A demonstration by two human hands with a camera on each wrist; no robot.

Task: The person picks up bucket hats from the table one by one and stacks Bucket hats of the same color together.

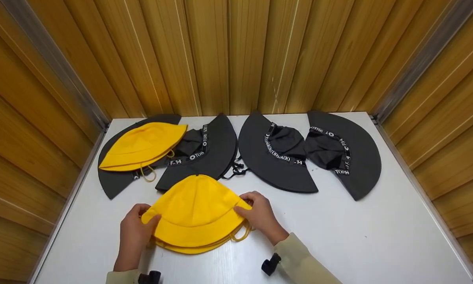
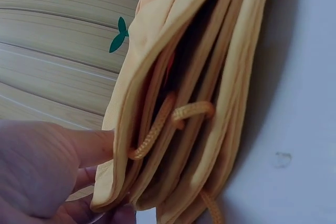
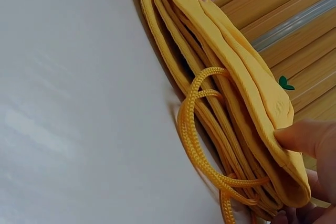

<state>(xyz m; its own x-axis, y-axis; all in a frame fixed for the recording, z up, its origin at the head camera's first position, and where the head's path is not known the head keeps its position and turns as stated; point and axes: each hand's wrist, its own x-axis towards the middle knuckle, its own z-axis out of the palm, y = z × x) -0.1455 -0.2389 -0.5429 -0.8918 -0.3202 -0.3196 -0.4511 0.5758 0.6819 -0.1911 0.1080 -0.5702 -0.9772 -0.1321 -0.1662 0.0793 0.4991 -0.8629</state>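
A stack of yellow bucket hats (image 1: 199, 209), folded flat with brims together, lies at the front middle of the white table. My left hand (image 1: 135, 228) pinches the top hat's left brim end between thumb and fingers. At the opposite end, my right hand (image 1: 262, 215) grips the brim the same way. Several brim layers (image 2: 215, 129) show edge-on in the left wrist view, with a yellow cord (image 2: 191, 111) between them. Cord loops (image 3: 202, 145) hang from the brims in the right wrist view. A small green leaf-shaped tab (image 3: 285, 83) sticks out from the crown.
Behind, folded black hats with lettered bands lie in a row: one at the left (image 1: 220, 157), one right of centre (image 1: 260, 161), another at far right (image 1: 362, 157). More yellow hats (image 1: 145, 146) rest on the leftmost black brim (image 1: 116, 185). Wood-look walls (image 1: 244, 59) border the table.
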